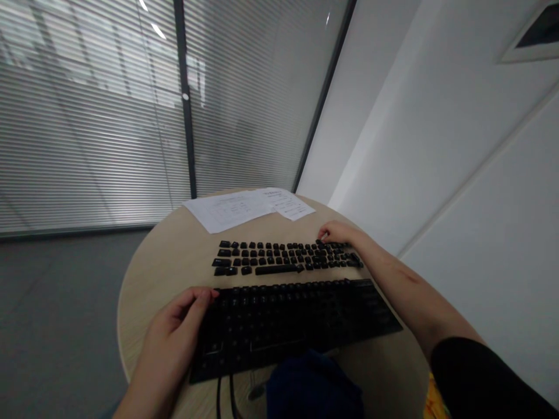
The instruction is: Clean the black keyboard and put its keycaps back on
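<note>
A black keyboard base (279,326) lies on the round table, with a row of keys along its far edge and much of the rest bare of keycaps. My left hand (181,326) is at its far left corner, thumb and fingertips pinched together; what they hold, if anything, is too small to tell. Loose black keycaps (271,256) are laid out in rows beyond the base, with a long spacebar (276,269) in the nearest row. My right hand (336,232) rests at the far right end of these rows, fingers curled down at a keycap.
White printed sheets (231,209) lie at the back of the wooden table (144,291). Cables (225,396) run from the keyboard's near edge. A dark blue cloth object (312,387) is at the bottom centre. Blinds and a white wall stand behind.
</note>
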### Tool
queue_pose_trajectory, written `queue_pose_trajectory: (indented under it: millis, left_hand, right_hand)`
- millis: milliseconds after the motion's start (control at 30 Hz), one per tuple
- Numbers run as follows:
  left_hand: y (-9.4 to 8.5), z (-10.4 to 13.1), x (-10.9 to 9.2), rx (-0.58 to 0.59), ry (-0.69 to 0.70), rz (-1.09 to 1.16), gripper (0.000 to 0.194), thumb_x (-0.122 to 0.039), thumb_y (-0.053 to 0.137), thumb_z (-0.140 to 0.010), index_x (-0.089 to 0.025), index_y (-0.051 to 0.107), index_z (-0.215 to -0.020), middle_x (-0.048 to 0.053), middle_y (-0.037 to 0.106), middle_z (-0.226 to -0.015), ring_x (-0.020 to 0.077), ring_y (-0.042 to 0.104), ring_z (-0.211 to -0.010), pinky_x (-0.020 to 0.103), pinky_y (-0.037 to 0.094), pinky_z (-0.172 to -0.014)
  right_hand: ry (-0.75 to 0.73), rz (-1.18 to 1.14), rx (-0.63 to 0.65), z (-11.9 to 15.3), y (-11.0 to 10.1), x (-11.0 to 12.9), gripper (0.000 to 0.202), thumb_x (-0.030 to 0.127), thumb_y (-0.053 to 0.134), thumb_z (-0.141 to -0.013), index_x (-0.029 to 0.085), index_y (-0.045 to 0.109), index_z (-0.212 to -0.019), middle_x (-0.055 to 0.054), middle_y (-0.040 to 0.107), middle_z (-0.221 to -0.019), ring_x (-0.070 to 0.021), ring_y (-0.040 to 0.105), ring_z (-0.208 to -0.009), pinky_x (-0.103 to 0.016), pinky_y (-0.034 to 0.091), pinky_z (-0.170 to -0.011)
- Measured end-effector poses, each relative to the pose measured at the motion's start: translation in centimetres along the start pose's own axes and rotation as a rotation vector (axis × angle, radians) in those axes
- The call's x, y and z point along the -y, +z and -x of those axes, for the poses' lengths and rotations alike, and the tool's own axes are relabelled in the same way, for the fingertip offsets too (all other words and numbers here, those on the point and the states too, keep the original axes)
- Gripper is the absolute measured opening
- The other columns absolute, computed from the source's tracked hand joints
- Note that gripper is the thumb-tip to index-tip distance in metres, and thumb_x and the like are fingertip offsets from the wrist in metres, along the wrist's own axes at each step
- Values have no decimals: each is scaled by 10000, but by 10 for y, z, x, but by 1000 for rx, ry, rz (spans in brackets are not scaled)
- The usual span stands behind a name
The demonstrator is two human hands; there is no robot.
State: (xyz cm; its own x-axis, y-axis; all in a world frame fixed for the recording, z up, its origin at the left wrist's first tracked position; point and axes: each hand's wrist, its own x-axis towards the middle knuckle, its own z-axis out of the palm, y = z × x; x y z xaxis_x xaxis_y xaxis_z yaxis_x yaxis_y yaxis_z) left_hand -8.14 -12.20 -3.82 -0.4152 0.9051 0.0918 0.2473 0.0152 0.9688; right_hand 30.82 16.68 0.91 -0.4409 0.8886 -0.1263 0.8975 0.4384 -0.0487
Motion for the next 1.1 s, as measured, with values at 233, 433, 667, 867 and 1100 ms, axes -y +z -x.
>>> queue_pose_trajectory:
  millis: [233,433,667,867,1100]
  left_hand:
    - [-1,2,-3,30,-15,2,418,-613,603,-779,-222,745,-830,42,759,-810,271,676,-823,319,503,-713]
    - [1,4,0,13,-45,69,389,-586,637,-801,-217,743,-860,50,761,-870,255,666,-838,294,460,-660]
    - [3,5,0,6,-106,126,393,-581,673,-779,-201,734,-857,50,730,-813,223,633,-753,279,429,-582]
    - [4,5,-4,4,-119,125,365,-544,690,-759,-194,726,-852,48,727,-817,214,617,-742,269,424,-570]
    - [5,12,-10,-62,-159,130,340,-503,686,-794,-186,722,-910,31,724,-876,194,607,-767,249,423,-602]
  right_hand:
    - [-16,-62,-46,-4,-4,17,198,102,727,-759,178,815,-920,-37,805,-871,-180,709,-786,-243,505,-716]
    - [-40,-172,-248,43,-15,43,243,201,647,-904,180,771,-1112,-84,785,-1070,-192,696,-936,-299,524,-831]
    - [-153,-398,-320,176,20,85,195,288,656,-930,253,790,-1068,-39,803,-1006,-203,738,-878,-322,572,-769]
    - [-218,-299,-358,204,49,96,219,206,618,-959,258,773,-1104,-46,799,-1065,-222,745,-978,-370,581,-884]
    - [-255,-178,-374,199,51,100,244,183,596,-973,258,766,-1133,-58,794,-1094,-232,735,-1023,-402,582,-928]
